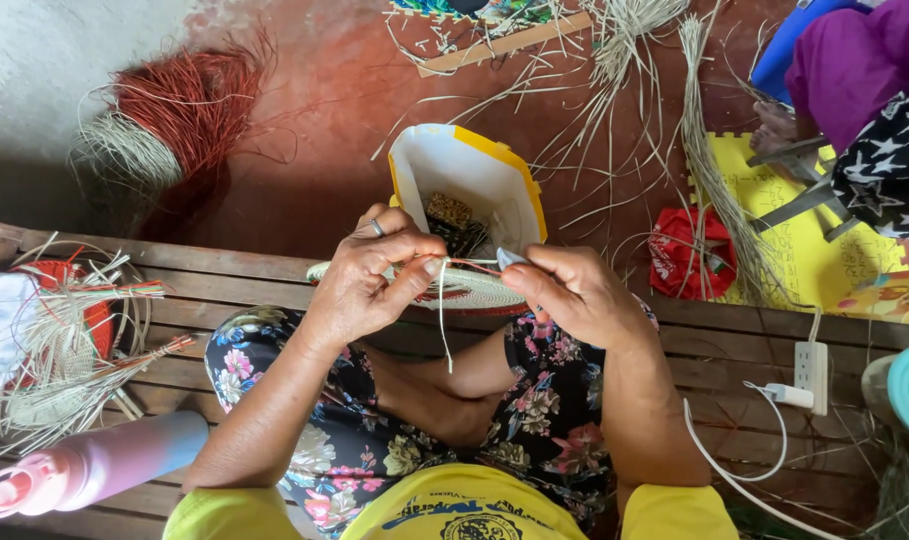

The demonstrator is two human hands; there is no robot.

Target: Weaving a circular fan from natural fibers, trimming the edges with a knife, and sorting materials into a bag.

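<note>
Both hands meet at centre frame: the left hand [370, 285] is curled shut, pinching a pale straw strand [442, 320], and the right hand [570, 290] is closed on a small grey tool [512, 258]. Between them lies the woven disc [465, 288], seemingly part-made, loose strand hanging. A yellow-and-white bag [465, 185] stands at twelve o'clock, a red fibre bundle [190, 100] at ten.

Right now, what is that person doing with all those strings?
A person sits on a wooden bench and works on a flat woven disc held over the lap. The left hand pinches the disc's edge and a pale straw strand that hangs down. The right hand grips a small grey tool at the rim. A white and yellow bag stands open on the red floor just beyond. Bundles of red and pale straw lie around, and a pink bottle rests on the bench.
</note>
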